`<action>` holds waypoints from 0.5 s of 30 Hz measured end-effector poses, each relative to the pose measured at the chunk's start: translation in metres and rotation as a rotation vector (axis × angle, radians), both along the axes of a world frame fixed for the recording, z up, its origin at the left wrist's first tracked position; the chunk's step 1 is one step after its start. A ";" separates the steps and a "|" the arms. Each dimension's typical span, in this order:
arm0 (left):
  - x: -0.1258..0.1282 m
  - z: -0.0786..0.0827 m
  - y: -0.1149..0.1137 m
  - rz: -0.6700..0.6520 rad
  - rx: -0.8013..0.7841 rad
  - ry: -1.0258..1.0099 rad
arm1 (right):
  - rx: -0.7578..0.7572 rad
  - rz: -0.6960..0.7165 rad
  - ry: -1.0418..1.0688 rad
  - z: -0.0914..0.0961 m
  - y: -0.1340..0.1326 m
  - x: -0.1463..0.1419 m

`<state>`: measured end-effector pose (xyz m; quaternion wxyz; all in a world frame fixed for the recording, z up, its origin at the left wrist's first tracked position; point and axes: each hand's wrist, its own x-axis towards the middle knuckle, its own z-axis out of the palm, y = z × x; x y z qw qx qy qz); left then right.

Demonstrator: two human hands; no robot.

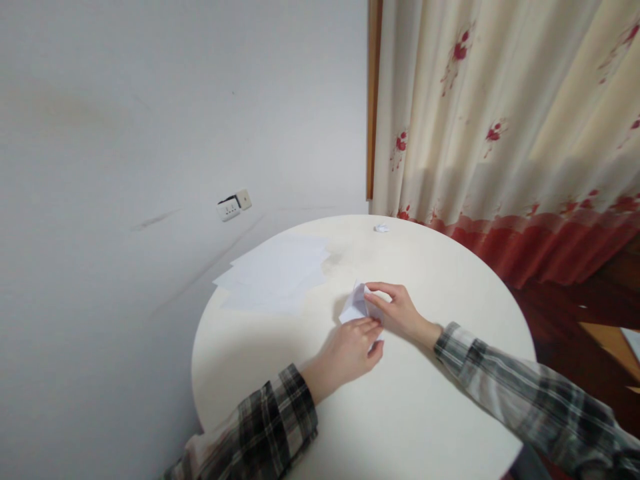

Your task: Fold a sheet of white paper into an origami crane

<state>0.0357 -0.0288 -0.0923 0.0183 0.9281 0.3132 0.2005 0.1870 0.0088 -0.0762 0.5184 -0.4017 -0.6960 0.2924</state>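
Observation:
A folded piece of white paper (355, 305) is between my two hands, over the middle of the round table. My right hand (395, 308) pinches its upper right edge between thumb and fingers. Across its lower part lies my left hand (353, 350), with the fingers closed over the paper and the thumb below. Part of the paper's near side is hidden behind my left fingers. One flap stands up at the top of the fold.
Loose white sheets (275, 273) lie overlapping on the left of the white round table (440, 400). A crumpled bit of paper (381, 228) rests near the far edge. Beyond are a wall with a socket (229, 210) and a flowered curtain (465, 133).

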 end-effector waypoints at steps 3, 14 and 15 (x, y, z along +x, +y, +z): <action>0.001 0.003 -0.002 -0.010 -0.004 0.007 | 0.048 -0.038 0.026 0.005 -0.005 -0.004; 0.002 0.008 -0.003 -0.025 -0.015 0.005 | 0.192 -0.009 0.047 0.012 -0.014 -0.007; 0.002 0.008 -0.002 -0.025 -0.015 0.007 | 0.188 0.003 0.048 0.011 -0.013 -0.007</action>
